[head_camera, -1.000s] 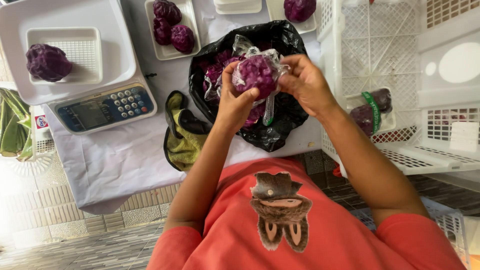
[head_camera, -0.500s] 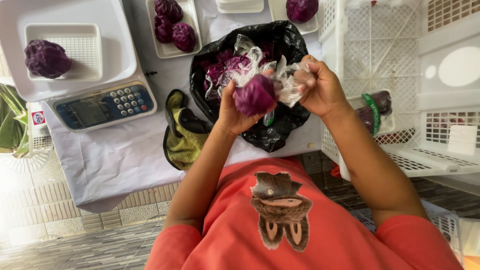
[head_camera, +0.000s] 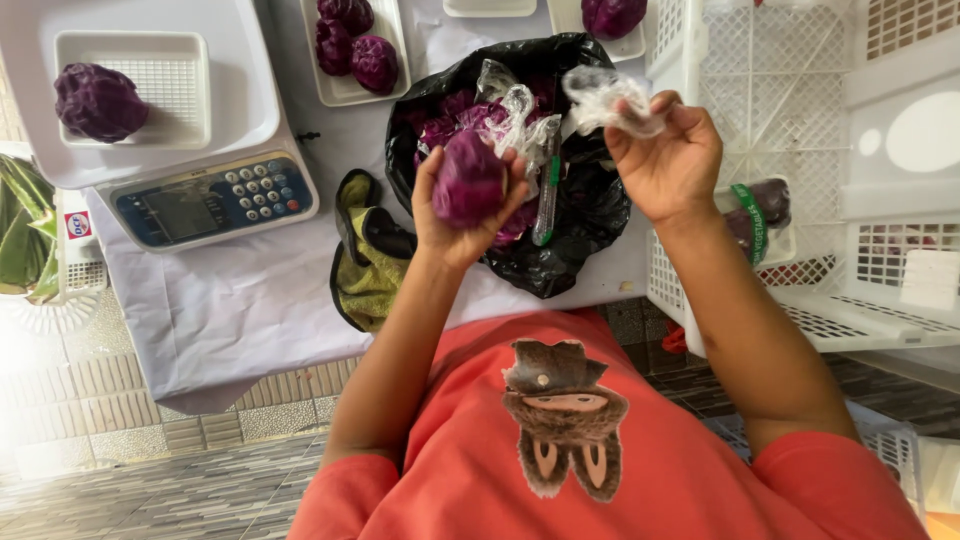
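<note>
Above the black bag (head_camera: 560, 250), head view: left hand (head_camera: 465, 205) grips a bared purple cabbage (head_camera: 468, 180); right hand (head_camera: 665, 150) pinches its stripped clear wrap (head_camera: 605, 98). Unwrapping looks done for this head; more wrapped heads (head_camera: 455, 120) remain in the bag

— What colours sit mid-frame?
— A deep purple cabbage (head_camera: 468, 180) over a glossy black bag (head_camera: 590, 215), with clear, whitish plastic wrap (head_camera: 608, 100).
— Upper left?
— A white scale (head_camera: 150, 100) with a blue keypad panel, another purple cabbage (head_camera: 98, 102).
— Bottom?
— A coral-red shirt (head_camera: 640, 470) with a brown print; olive-yellow and black gloves (head_camera: 368, 255).
</note>
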